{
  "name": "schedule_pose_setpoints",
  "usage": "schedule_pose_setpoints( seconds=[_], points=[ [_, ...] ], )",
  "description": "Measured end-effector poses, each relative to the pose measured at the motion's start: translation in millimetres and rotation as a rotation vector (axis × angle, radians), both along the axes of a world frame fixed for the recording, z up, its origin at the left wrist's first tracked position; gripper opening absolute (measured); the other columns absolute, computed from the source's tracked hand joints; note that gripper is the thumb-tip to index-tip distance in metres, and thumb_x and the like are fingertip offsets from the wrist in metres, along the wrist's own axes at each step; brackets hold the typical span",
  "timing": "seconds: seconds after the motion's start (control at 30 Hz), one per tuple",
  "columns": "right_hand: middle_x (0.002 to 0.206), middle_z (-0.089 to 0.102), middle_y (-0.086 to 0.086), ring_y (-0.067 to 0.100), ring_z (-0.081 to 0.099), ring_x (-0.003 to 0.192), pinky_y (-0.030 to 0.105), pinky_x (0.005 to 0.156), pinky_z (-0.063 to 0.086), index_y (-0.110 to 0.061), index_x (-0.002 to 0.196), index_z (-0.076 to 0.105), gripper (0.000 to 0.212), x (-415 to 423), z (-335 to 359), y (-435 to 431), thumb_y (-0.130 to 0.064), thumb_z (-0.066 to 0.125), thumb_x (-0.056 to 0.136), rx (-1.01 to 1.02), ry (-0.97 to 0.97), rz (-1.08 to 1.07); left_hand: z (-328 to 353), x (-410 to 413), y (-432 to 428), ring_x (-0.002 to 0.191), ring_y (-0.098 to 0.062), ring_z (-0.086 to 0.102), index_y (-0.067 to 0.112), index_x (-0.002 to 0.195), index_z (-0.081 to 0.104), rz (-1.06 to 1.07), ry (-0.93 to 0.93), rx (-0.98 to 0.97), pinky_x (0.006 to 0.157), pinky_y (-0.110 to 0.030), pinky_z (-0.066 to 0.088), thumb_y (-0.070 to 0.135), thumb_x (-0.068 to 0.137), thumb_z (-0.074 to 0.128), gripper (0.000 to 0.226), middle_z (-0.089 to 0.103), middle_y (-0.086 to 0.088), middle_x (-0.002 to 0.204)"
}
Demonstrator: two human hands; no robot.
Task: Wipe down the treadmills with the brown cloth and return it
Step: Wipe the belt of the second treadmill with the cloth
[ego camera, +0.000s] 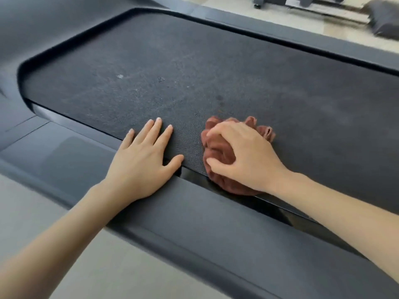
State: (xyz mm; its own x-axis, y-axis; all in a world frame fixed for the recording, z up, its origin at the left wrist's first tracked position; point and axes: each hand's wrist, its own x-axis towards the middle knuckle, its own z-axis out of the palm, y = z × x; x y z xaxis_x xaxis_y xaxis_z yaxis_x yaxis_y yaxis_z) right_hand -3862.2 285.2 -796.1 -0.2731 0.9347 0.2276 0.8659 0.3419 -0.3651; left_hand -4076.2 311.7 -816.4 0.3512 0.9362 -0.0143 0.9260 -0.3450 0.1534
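Left hand (pixel 142 160): lies flat and palm down, fingers straight and a little spread; fingertips on the near edge of the belt, heel over the side rail; holds nothing
Right hand (pixel 241 156): fingers and thumb curled over the brown cloth, gripping it from above
Brown cloth (pixel 217 148): bunched into a wad under the right hand, on the near edge of the belt, its lower part over the glossy strip beside the rail; just right of the left hand, apart from it
Belt (pixel 194 72): dark and grainy, with pale scuffs and a few small spots
Side rail (pixel 216 223): matte grey, runs along the near side under both forearms
Floor (pixel 54 244): pale, seen at lower left and beyond the treadmill
Far corner: a dark, blurred cushion-like thing (pixel 384 18) on the floor at top right
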Motion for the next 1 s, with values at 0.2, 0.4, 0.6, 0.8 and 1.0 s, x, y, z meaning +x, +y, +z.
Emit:
schedule_pose_setpoints(
  seconds=[0.2, 0.4, 0.6, 0.8, 1.0],
  points=[
    [0.121, 0.055, -0.020, 0.010, 0.046, 0.122, 0.046, 0.109, 0.029, -0.035, 0.113, 0.055, 0.048, 90, 8, -69, -0.056, 0.054, 0.071, -0.083, -0.024, -0.095, -2, 1, 0, 0.144, -0.011, -0.007, 0.027, 0.150, 0.005, 0.013, -0.024, 0.006, 0.118, -0.038, -0.002, 0.063, 0.081, 0.013, 0.078, -0.003, 0.002, 0.158],
    [0.113, 0.058, -0.006, 0.016, 0.052, 0.111, 0.031, 0.095, 0.037, -0.023, 0.104, 0.062, 0.043, 52, -4, 9, -0.052, 0.055, 0.073, 0.035, -0.032, -0.096, -2, 2, 1, 0.144, -0.010, -0.008, 0.027, 0.150, 0.004, 0.021, -0.017, 0.025, 0.118, -0.038, -0.003, 0.063, 0.088, 0.017, 0.073, -0.004, 0.003, 0.158],
    [0.118, 0.057, 0.006, 0.027, 0.050, 0.112, 0.035, 0.092, 0.036, -0.018, 0.111, 0.058, 0.042, -8, -11, 148, -0.048, 0.060, 0.081, 0.075, -0.058, -0.045, 0, 4, 0, 0.143, -0.009, -0.012, 0.028, 0.150, 0.001, 0.054, 0.019, 0.018, 0.118, -0.038, -0.005, 0.064, 0.087, 0.012, 0.073, -0.008, 0.003, 0.158],
    [0.121, 0.055, 0.008, 0.029, 0.047, 0.115, 0.038, 0.101, 0.033, -0.015, 0.117, 0.052, 0.047, -60, -13, 167, -0.047, 0.054, 0.084, 0.083, -0.097, -0.079, 3, -13, 8, 0.144, -0.007, -0.003, 0.027, 0.149, 0.011, 0.190, 0.023, 0.034, 0.118, -0.036, 0.003, 0.065, 0.086, 0.024, 0.075, 0.002, 0.008, 0.158],
    [0.115, 0.061, -0.006, 0.014, 0.053, 0.112, 0.026, 0.100, 0.036, -0.021, 0.109, 0.060, 0.044, 18, -5, 71, -0.047, 0.055, 0.074, 0.075, -0.041, 0.428, 6, -45, 22, 0.145, -0.012, 0.000, 0.035, 0.148, 0.013, 0.212, 0.028, -0.016, 0.118, -0.034, 0.003, 0.067, 0.083, 0.015, 0.072, 0.005, 0.006, 0.158]
  ],
)
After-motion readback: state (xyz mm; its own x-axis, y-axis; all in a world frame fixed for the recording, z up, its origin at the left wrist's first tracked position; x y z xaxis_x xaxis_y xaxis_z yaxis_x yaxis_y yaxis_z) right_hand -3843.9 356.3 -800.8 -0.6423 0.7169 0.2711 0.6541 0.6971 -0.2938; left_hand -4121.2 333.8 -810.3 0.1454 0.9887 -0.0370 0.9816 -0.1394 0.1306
